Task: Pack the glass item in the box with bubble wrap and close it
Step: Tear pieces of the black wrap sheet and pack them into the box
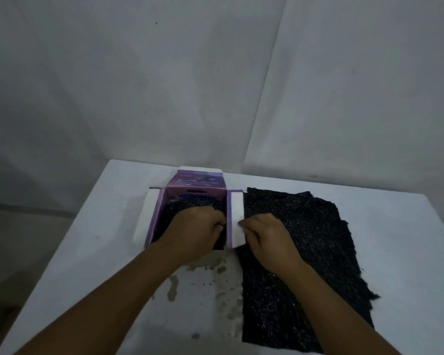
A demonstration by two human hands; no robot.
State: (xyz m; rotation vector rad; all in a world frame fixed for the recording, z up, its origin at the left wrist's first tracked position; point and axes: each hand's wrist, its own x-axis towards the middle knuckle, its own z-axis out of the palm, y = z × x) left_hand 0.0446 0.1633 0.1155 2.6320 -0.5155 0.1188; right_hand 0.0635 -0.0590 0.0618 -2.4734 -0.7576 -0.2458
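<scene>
The left hand [198, 230] is reaching down into the open purple box [187, 213] at the centre of the frame, its fingers curled over the dark bubble wrap [190, 203] bundled inside, pressing or gripping it; the fingertips are hidden, so which of the two cannot be told. The right hand [263, 233] is lying just right of the box, its fingers pinching the edge of the white right-hand flap [236, 216]. The glass item itself is not showing; only the wrapped bundle is sitting in the box.

One box is standing open, with three flaps spreading outward: one at the left [145, 216], one at the right, and the lid [199, 179] tilting back toward the upper centre. The lid is carrying dark printing, too blurred to read. One flat sheet of dark bubble wrap [305, 265] is lying right of the box, under the right wrist. Both are resting on one white table [87, 252], which is showing brownish stains [205, 272] below the box.
</scene>
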